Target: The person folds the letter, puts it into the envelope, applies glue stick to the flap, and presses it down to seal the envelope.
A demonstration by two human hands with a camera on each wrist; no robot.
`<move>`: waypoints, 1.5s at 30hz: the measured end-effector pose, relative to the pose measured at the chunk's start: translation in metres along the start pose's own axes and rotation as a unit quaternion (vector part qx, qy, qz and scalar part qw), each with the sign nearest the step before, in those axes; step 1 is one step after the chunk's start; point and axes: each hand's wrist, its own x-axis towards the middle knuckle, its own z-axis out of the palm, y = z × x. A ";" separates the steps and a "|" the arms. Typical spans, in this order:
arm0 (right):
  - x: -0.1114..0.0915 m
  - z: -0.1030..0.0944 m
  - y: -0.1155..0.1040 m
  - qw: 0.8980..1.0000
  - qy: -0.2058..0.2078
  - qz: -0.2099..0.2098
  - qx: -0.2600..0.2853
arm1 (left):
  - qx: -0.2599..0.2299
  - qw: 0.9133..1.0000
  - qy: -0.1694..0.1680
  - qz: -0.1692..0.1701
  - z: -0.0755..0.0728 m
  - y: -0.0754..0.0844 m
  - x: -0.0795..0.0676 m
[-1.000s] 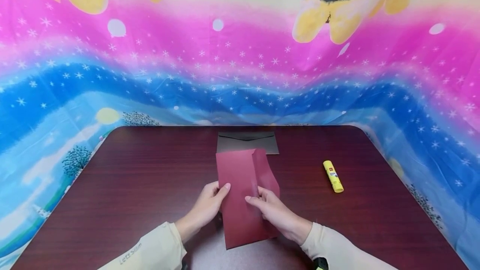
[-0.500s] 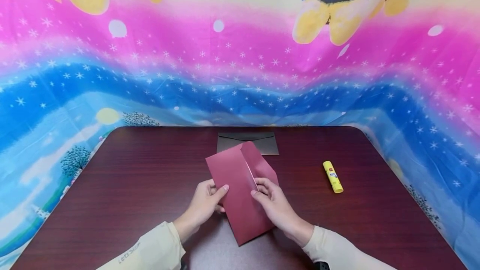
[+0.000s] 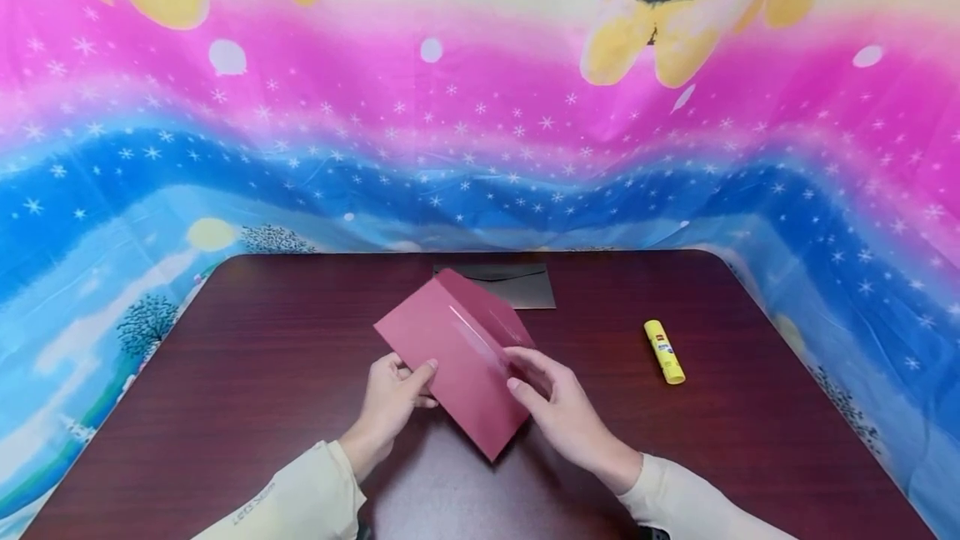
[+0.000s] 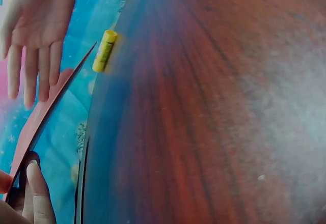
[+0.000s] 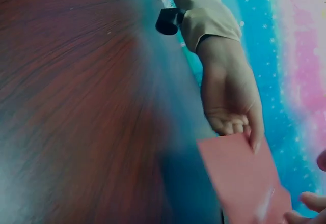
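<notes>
A dark red envelope point(image 3: 457, 357), its pointed flap point(image 3: 498, 311) unfolded at the upper right, is held tilted above the table. My left hand point(image 3: 392, 398) pinches its lower left edge, thumb on the front face and fingers behind. That pinch also shows in the right wrist view, where the left hand point(image 5: 232, 94) grips one end of the envelope point(image 5: 242, 170). My right hand point(image 3: 562, 407) is at the envelope's right side, thumb and fingers spread apart. In the left wrist view the right hand point(image 4: 38, 43) has straight fingers, close beside the envelope point(image 4: 43, 107).
A grey envelope point(image 3: 532, 288) lies at the table's far edge, partly hidden behind the red one. To the right lies a yellow glue stick point(image 3: 664, 352). The dark wooden table point(image 3: 285, 340) ends at a colourful printed cloth point(image 3: 480, 148) at the back and sides.
The red envelope has turned anticlockwise and tilted over to the left. My left hand has moved a little left with it. The right hand has loosened from the envelope, its fingers spreading.
</notes>
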 end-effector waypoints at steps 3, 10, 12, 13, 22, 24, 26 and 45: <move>0.000 -0.004 0.004 0.997 0.064 -0.025 -0.021 | -0.015 1.000 0.011 0.004 -0.002 0.002 0.000; 0.008 -0.014 0.016 0.990 0.090 0.096 0.051 | -0.065 0.998 0.010 -0.005 0.000 0.007 -0.004; 0.010 -0.016 0.019 0.982 0.044 0.145 0.109 | -0.082 0.997 0.001 -0.006 0.002 0.008 -0.006; 0.011 -0.017 0.021 0.977 0.020 0.162 0.134 | -0.089 0.996 -0.005 -0.007 0.002 0.008 -0.007; 0.013 -0.028 0.032 0.971 -0.068 0.153 0.169 | -0.112 0.994 0.001 -0.011 -0.007 0.019 -0.006; 0.013 -0.032 0.033 0.973 -0.075 0.149 0.157 | -0.109 0.994 0.014 -0.014 -0.017 0.026 -0.003; 0.013 -0.037 0.035 0.975 -0.083 0.147 0.147 | -0.088 0.996 0.019 -0.019 -0.026 0.032 0.001; 0.026 -0.057 0.056 0.983 -0.118 0.142 0.015 | 0.189 0.974 -0.127 0.006 -0.054 0.013 0.013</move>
